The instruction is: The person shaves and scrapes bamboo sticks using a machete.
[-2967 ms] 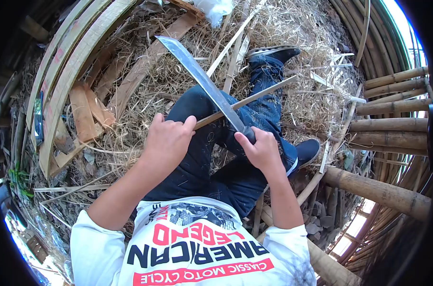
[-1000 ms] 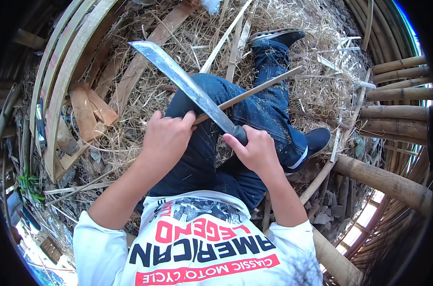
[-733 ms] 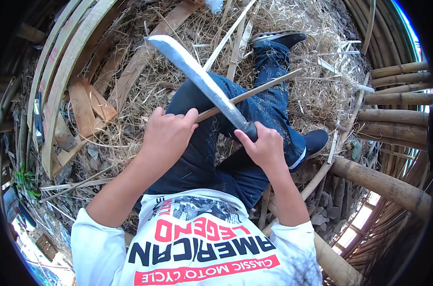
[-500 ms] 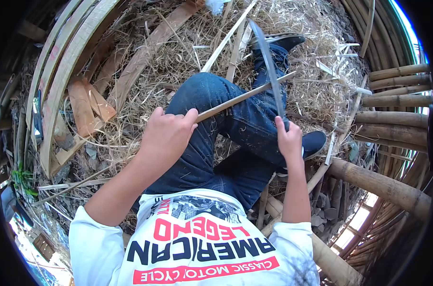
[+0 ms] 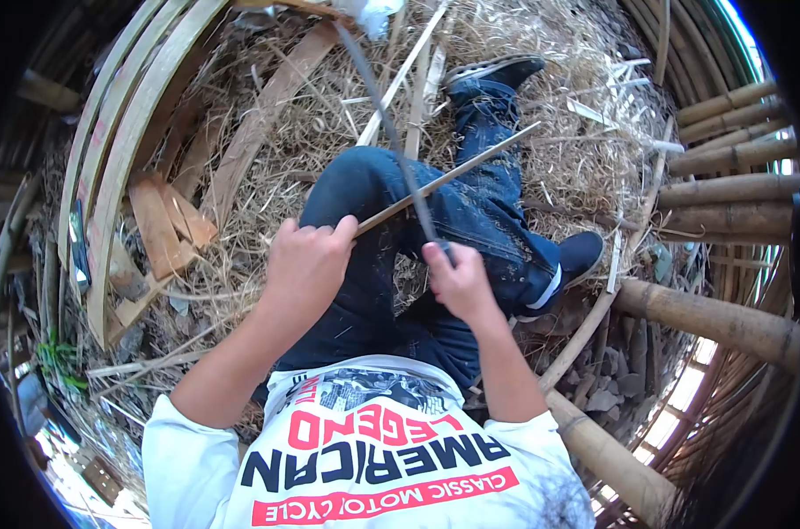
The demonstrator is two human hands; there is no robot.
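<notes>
My left hand (image 5: 308,260) is closed around one end of a thin bamboo strip (image 5: 483,159), which slants up and to the right across my bent knee (image 5: 356,181). In my right hand (image 5: 460,282) is the dark handle of a long-bladed knife (image 5: 384,115). Its narrow grey blade points up and to the left and crosses over the strip, a short way from my left fingers. The blade is slightly smeared by motion.
Curly bamboo shavings (image 5: 576,181) cover the ground. Curved bamboo slats (image 5: 140,150) and flat wood pieces (image 5: 157,229) lie on the left. Thick bamboo poles (image 5: 708,322) stick in from the right. A dark shoe (image 5: 580,256) rests beside my other leg.
My right hand has moved left with the knife, its blade now crossing the strip nearer my left hand. The left hand stays around the strip's end.
</notes>
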